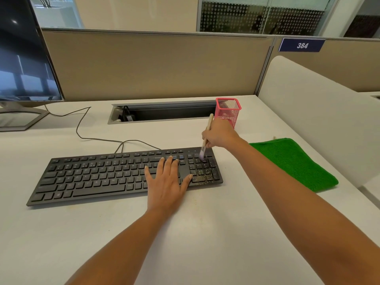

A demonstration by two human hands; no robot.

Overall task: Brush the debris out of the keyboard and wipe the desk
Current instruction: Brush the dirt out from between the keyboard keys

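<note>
A black keyboard [92, 175] lies across the white desk [195, 233]. My left hand [166, 182] rests flat on its right part, fingers spread and straight. My right hand [221, 134] grips a small brush [205, 138] with a pale wooden handle. The brush's light bristles touch the top keys of the number pad. Yellowish debris [202, 177] is strewn over the lower number-pad keys at the keyboard's front right corner. A folded green cloth [298, 163] lies on the desk to the right of the keyboard, untouched.
A pink mesh pen cup [230, 109] stands behind my right hand, beside an open cable slot [164, 112]. The keyboard cable [82, 128] snakes back to the left. A dark monitor [22, 58] on its stand fills the far left. Partition walls close off the back and right.
</note>
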